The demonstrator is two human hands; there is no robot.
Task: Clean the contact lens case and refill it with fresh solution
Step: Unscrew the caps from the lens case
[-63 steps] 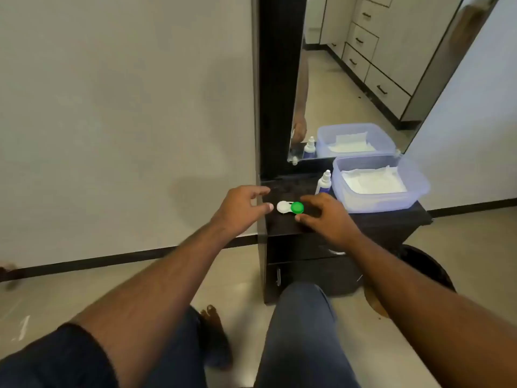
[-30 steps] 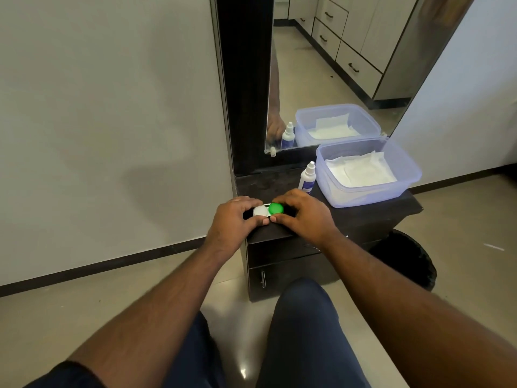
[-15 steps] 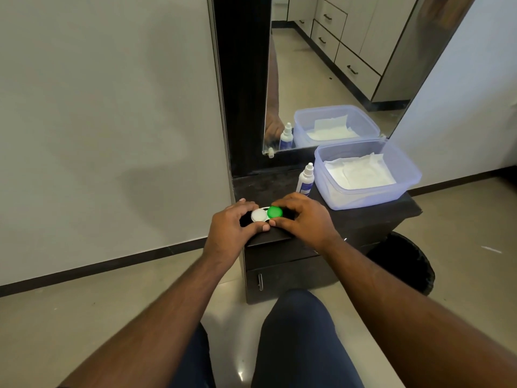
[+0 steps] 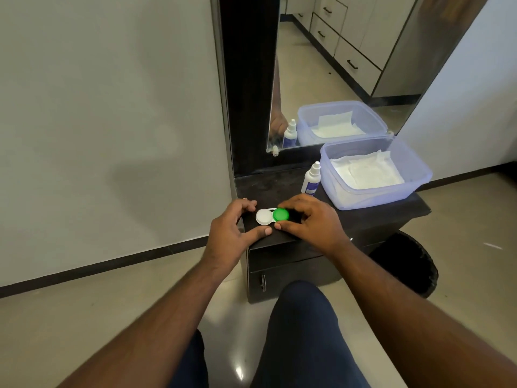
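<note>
Cabinet top [image 4: 279,186]: hands' hold on case [image 4: 272,216] unchanged.

The lens case [image 4: 271,216] lies flat near the front edge of the dark counter [image 4: 279,186], both lids on: a white cap [image 4: 263,216] on the left, a green cap [image 4: 281,214] on the right. The solution bottle [image 4: 311,179], white with a blue label, stands upright farther back, capped.
</note>
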